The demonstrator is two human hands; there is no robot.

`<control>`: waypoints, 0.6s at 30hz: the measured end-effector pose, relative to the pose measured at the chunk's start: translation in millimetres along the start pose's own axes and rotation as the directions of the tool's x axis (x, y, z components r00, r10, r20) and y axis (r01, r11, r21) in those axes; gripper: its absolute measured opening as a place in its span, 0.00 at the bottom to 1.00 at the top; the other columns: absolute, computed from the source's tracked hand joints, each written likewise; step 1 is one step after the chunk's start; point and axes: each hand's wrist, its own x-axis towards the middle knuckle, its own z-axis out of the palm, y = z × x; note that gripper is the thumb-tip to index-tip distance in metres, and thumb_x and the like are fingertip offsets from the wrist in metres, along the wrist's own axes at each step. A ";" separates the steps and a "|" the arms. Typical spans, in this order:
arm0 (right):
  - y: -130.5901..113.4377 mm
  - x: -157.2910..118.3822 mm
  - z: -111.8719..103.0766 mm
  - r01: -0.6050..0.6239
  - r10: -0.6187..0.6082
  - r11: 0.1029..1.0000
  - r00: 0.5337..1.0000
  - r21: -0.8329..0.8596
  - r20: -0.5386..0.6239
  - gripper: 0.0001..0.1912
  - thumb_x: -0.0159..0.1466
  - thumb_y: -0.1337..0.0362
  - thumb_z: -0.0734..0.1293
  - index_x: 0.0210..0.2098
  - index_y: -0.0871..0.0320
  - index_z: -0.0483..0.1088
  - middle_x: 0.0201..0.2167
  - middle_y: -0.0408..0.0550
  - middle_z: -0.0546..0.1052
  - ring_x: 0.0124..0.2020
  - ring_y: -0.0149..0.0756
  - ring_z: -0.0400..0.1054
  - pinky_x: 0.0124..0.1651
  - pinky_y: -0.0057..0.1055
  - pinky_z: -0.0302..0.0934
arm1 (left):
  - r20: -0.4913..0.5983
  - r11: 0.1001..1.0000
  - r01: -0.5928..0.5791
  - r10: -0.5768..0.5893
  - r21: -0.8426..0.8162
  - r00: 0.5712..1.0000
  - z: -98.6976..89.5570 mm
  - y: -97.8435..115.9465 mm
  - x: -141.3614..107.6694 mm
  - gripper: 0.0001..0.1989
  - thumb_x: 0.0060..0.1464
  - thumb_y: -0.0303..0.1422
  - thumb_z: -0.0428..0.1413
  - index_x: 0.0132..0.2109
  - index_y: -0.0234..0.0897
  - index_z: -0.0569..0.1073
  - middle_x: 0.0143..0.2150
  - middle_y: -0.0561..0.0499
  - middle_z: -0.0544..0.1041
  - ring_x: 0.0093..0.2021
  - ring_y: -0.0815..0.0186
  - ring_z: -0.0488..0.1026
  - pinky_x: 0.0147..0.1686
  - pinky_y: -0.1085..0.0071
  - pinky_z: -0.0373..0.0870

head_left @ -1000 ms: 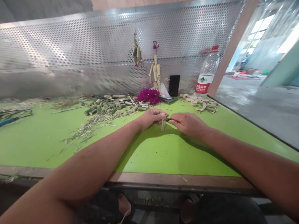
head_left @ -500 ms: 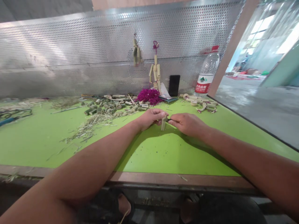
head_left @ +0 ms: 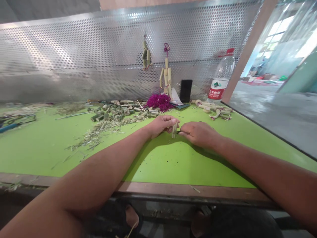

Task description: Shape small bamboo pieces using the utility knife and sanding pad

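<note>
My left hand (head_left: 164,125) pinches the top of a short pale bamboo piece (head_left: 174,131), which stands nearly upright over the green table (head_left: 158,172). Just to its right, my right hand (head_left: 196,133) is closed round a small dark tool (head_left: 178,132); the tool's tip meets the side of the bamboo piece, and most of the tool is hidden in my fingers. Small dark specks lie on the table in front of both hands.
Cut bamboo pieces (head_left: 116,114) and shavings (head_left: 95,134) lie left of my hands. Behind are purple cord (head_left: 159,101), a bamboo figure (head_left: 166,76), a black phone (head_left: 186,91) and a bottle (head_left: 219,84). Jointed bamboo parts (head_left: 218,112) lie at right; a blue-handled tool (head_left: 8,127) far left.
My right hand and the dark tool have moved slightly down along the bamboo piece. The piece tilts a little more. Both hands keep their hold.
</note>
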 end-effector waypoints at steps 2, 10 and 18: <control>1.2 -0.8 -1.3 -0.026 0.030 0.998 0.998 0.063 -0.062 0.17 0.70 0.55 0.57 0.31 0.57 0.68 0.28 0.46 0.73 0.28 0.33 0.62 0.29 0.30 0.44 | -0.005 1.000 -0.004 0.004 0.012 1.000 0.0 -0.3 -0.1 0.20 0.50 0.46 0.63 0.40 0.33 0.78 0.32 0.50 0.76 0.28 0.73 0.67 0.32 0.72 0.64; -2.6 -1.1 -2.8 -0.071 0.082 0.992 0.991 0.107 -0.102 0.16 0.70 0.56 0.56 0.31 0.57 0.68 0.29 0.47 0.73 0.29 0.34 0.61 0.29 0.31 0.43 | -0.018 1.000 -0.005 0.005 -0.005 1.000 1.1 -2.2 1.6 0.19 0.50 0.46 0.64 0.39 0.34 0.78 0.29 0.52 0.73 0.27 0.73 0.67 0.31 0.73 0.64; -5.5 0.2 -1.0 -0.035 0.035 0.999 0.999 0.025 0.007 0.17 0.70 0.56 0.57 0.33 0.58 0.71 0.31 0.48 0.76 0.29 0.35 0.65 0.30 0.31 0.46 | -0.018 1.000 -0.008 0.009 0.011 1.000 0.4 -3.7 1.9 0.19 0.52 0.46 0.62 0.40 0.32 0.77 0.31 0.50 0.75 0.27 0.73 0.67 0.30 0.73 0.64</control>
